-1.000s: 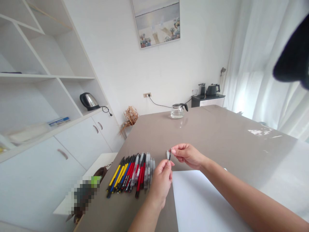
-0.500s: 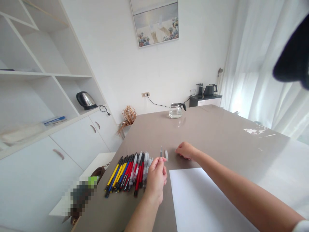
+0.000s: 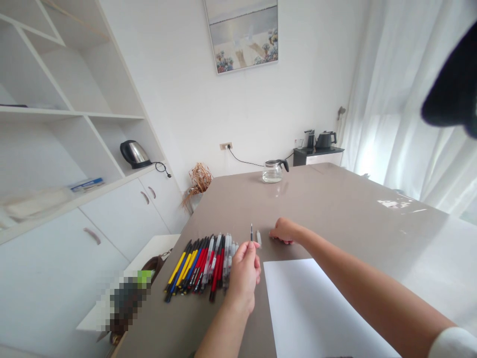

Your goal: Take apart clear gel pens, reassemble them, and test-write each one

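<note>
My left hand (image 3: 244, 271) is closed around a thin black pen (image 3: 251, 232), held upright with its tip poking above my fingers. A small clear pen cap (image 3: 259, 239) lies on the table just right of the pen tip. My right hand (image 3: 285, 231) rests on the brown table (image 3: 335, 209) beyond the cap, its fingers curled with nothing visible in them. A row of several pens (image 3: 201, 266), yellow, blue, red, black and clear, lies left of my left hand. A white sheet of paper (image 3: 316, 313) lies near me under my right forearm.
A glass coffee pot (image 3: 274, 171) stands at the table's far edge. White shelves and cabinets with a steel kettle (image 3: 134, 154) line the left wall. A dried plant (image 3: 199, 180) sits by the table corner. Curtains hang at right.
My hands were together with the cap at the pen tip. The cap now lies on the table, my right hand has dropped onto the table, and my left hand keeps the pen.
</note>
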The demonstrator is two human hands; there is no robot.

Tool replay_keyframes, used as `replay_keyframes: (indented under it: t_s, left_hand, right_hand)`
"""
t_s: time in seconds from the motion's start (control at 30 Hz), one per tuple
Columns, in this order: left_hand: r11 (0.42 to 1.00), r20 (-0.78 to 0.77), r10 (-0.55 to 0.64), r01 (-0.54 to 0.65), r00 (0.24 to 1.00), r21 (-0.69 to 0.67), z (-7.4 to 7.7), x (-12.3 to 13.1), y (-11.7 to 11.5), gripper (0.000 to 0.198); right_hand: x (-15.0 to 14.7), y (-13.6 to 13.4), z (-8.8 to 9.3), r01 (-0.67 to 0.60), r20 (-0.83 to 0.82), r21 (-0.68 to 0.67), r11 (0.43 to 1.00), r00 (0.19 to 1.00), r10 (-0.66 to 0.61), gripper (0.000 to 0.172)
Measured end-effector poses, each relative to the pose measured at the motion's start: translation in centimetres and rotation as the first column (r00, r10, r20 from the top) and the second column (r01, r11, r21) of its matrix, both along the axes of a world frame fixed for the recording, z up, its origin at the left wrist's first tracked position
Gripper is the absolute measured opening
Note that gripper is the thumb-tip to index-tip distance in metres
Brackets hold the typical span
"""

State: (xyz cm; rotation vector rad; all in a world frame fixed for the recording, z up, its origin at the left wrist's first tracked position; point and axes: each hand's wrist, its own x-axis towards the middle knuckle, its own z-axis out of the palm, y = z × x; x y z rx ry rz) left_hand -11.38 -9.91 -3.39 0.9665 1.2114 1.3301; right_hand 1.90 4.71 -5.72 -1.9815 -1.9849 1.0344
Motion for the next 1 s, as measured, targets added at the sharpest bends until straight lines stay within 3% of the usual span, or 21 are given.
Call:
replay_keyframes:
  t_s: [0.3, 0.47, 0.53, 0.6, 0.7, 0.87, 1.0]
  left_hand:
    - [1.000, 0.003, -0.010, 0.010, 1.000, 0.010, -0.4, 0.0, 0.1, 0.034]
    - [0.999, -0.006, -0.051, 0.051, 0.999, 0.001, -0.4, 0.2, 0.0, 0.033]
    - [0.996, -0.013, -0.084, 0.084, 0.996, -0.011, -0.3, 0.3, -0.1, 0.032]
    - [0.993, -0.016, -0.121, 0.121, 0.993, -0.010, -0.3, 0.5, -0.3, 0.031]
    - [0.981, -0.027, -0.195, 0.195, 0.980, -0.010, -0.3, 0.8, -0.5, 0.030]
    - [0.955, -0.052, -0.296, 0.294, 0.954, -0.048, -0.2, 1.2, -0.7, 0.032]
    - [0.950, -0.059, -0.310, 0.306, 0.949, -0.056, -0.2, 1.1, -0.7, 0.030]
  right_hand:
    - [1.4, -0.9, 0.5, 0.001, -0.256, -0.031, 1.000, 0.967, -0.009, 0.020]
    - [2.0, -2.9, 1.6, 0.024, -0.398, 0.078, 0.997, 0.917, 0.009, 0.017]
    - [2.1, -4.5, 2.2, 0.000, -0.501, 0.132, 0.991, 0.863, 0.067, 0.020]
    - [2.2, -6.3, 2.7, -0.058, -0.671, 0.160, 0.985, 0.726, 0.152, 0.025]
    - [2.2, -8.5, 3.0, -0.133, -0.806, 0.126, 0.983, 0.564, 0.180, 0.030]
    - [1.6, -10.0, 2.7, -0.206, -0.865, 0.107, 0.973, 0.462, 0.193, 0.029]
    - [1.4, -9.7, 2.8, -0.095, -0.878, 0.139, 0.986, 0.448, 0.167, 0.027]
